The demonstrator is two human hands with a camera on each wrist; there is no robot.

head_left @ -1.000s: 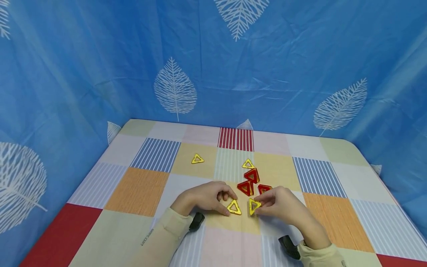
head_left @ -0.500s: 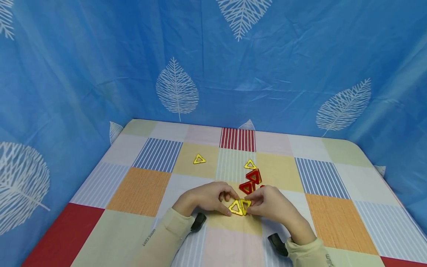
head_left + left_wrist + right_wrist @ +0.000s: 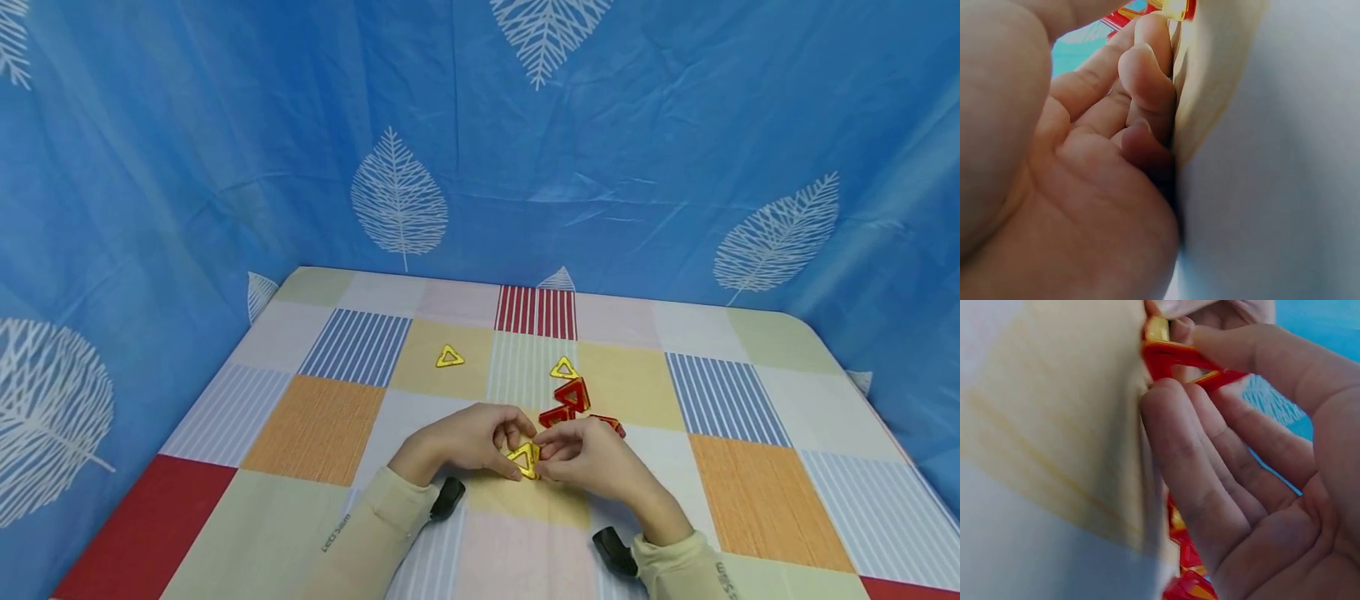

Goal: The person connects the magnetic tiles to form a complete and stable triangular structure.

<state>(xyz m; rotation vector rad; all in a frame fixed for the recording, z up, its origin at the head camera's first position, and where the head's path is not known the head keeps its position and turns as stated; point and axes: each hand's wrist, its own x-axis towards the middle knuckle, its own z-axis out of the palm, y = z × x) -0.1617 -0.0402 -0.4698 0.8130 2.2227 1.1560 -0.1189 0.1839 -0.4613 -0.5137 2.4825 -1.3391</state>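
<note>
My left hand (image 3: 474,440) rests low over the cloth, thumb and index finger pinching a yellow triangle tile (image 3: 529,460) with an open centre. From the other side my right hand (image 3: 597,458) pinches a second triangle tile (image 3: 1163,357), its red face showing in the right wrist view. In the head view the two tiles overlap, stacked or edge to edge between the fingertips. The remaining left fingers (image 3: 1147,78) are curled beside the cloth. Just beyond the hands are red triangle pieces (image 3: 577,395), partly hidden by the right hand.
Farther back lie two single yellow triangles, one at left (image 3: 450,363) and one near the middle (image 3: 564,374). A patchwork cloth (image 3: 315,425) covers the table. Blue leaf-print curtains (image 3: 480,167) hang behind and at both sides.
My right hand has moved left, bringing its triangle tile against the one in my left hand. The left hand has stayed nearly in place. The loose yellow triangles have not moved.
</note>
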